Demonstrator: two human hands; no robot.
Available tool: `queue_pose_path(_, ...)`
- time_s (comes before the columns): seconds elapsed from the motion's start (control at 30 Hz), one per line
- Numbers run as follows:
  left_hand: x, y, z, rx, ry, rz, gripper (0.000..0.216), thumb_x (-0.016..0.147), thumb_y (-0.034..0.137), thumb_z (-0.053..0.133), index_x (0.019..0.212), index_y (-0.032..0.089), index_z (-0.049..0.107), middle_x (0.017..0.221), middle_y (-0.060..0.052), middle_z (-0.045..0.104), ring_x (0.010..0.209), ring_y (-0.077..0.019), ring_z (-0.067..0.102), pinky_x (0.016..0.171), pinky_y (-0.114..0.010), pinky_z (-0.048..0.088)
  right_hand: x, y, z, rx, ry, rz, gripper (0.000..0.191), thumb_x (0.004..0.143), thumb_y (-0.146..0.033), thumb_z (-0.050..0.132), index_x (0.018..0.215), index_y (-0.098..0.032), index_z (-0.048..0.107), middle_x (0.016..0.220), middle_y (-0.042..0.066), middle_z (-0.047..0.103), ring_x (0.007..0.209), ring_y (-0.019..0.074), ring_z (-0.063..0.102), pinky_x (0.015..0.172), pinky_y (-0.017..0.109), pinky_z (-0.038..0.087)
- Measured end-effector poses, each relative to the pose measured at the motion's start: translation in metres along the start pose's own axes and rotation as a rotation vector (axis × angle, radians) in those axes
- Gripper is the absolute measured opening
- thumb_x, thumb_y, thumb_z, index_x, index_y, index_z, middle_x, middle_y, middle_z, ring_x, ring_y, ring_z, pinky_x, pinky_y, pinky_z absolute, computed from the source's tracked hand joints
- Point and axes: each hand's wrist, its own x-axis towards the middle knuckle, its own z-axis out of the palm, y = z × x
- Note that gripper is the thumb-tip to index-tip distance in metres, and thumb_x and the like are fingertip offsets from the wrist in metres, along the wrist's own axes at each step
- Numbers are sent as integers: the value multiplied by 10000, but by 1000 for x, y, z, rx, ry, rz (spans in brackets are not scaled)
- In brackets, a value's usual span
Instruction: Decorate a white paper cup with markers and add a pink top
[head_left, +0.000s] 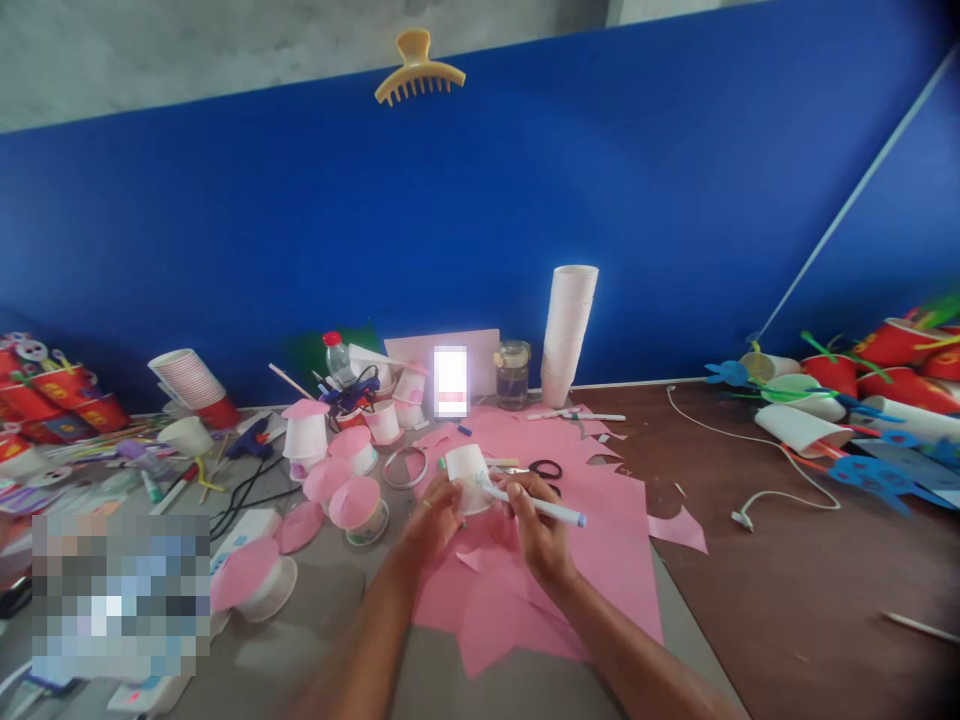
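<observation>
My left hand (436, 515) is closed around the side of a white paper cup (466, 470), which is tilted above the pink paper. A faint bluish-green drawing shows on the cup's wall. In my right hand (541, 530) is a marker (551, 508) with a pale barrel and a blue end, its tip at the cup. Under both hands lies cut pink paper (607, 545) with jagged edges. Black-handled scissors (546, 468) rest on it just behind my right hand.
Left of my hands stand several small cups topped with pink paper (360, 503). A tall stack of white cups (568, 335), a jar (513, 378) and a bright screen (450, 380) stand along the blue partition (480, 220). A white cable (750, 432) lies at right.
</observation>
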Motion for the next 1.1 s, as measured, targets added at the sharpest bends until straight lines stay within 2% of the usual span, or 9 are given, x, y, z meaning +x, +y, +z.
queue_pose_path(0.1, -1, 1, 1, -5, -2, -7, 405, 761, 384, 758, 1074, 132, 703, 1020, -121, 749, 1068, -281, 669, 947, -358, 491, -2, 0, 4, -22, 58, -11, 263, 942, -415, 541, 802, -223, 653, 614, -10, 580, 713, 197, 633, 701, 322, 505)
queue_pose_path(0.3, -2, 3, 4, -19, -5, -11, 395, 752, 347, 758, 1085, 145, 698, 996, -108, 753, 1036, -271, 681, 928, -347, 502, -1, -1, 5, -87, 60, -46, 242, 947, -399, 532, 824, -215, 630, 642, -14, 579, 581, 145, 534, 568, 268, 447)
queue_pose_path(0.53, -4, 4, 9, 7, 1, 1, 334, 762, 335, 737, 1052, 170, 716, 984, -88, 754, 996, -272, 688, 851, -320, 522, -1, 4, 4, -154, 86, -58, 249, 939, -398, 536, 807, -213, 638, 661, 0, 597, 603, 156, 546, 577, 282, 450)
queue_pose_path(0.87, -3, 3, 4, 9, -3, -10, 380, 749, 346, 759, 1070, 147, 718, 1017, -114, 750, 1005, -274, 685, 870, -333, 510, -1, 6, 4, -172, 73, -43, 254, 934, -407, 539, 803, -213, 638, 640, -7, 590, 587, 152, 540, 564, 277, 443)
queue_pose_path(1.1, -4, 6, 9, 5, 6, -17, 404, 727, 342, 769, 1070, 136, 714, 982, -122, 753, 1021, -297, 680, 905, -372, 506, 0, 6, 4, -185, 65, -40, 252, 934, -408, 537, 799, -216, 629, 632, -9, 581, 595, 158, 546, 569, 281, 447)
